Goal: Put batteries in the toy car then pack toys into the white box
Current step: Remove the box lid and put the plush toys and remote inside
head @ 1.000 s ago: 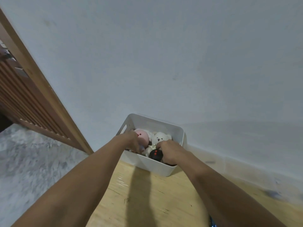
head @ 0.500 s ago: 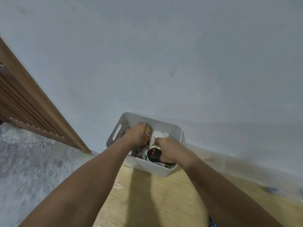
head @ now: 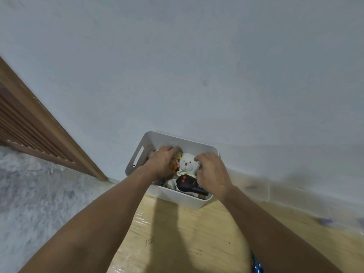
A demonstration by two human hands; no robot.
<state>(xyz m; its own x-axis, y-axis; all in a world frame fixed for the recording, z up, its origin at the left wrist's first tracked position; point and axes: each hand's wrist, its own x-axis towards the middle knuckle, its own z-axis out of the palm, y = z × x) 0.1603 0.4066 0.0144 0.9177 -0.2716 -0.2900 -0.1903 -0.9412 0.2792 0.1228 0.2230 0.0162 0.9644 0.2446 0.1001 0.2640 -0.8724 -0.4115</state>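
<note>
The white box stands on the wooden floor against the wall, with a slot handle on its left side. Inside it a white teddy bear faces up, and a black toy with red dots lies in front of it. My left hand is inside the box to the left of the bear, pressing down on a yellow-orange toy that is mostly hidden. My right hand grips the bear's right side, over the black toy's end.
A pale wall rises directly behind the box. A wooden slatted door frame runs diagonally at left, with grey carpet below it. Light wooden floor lies between me and the box. A blue object shows near my right arm.
The pink plush is no longer visible; my left hand has moved over it, deeper into the box. My right hand has shifted up onto the bear. The camera has tilted slightly.
</note>
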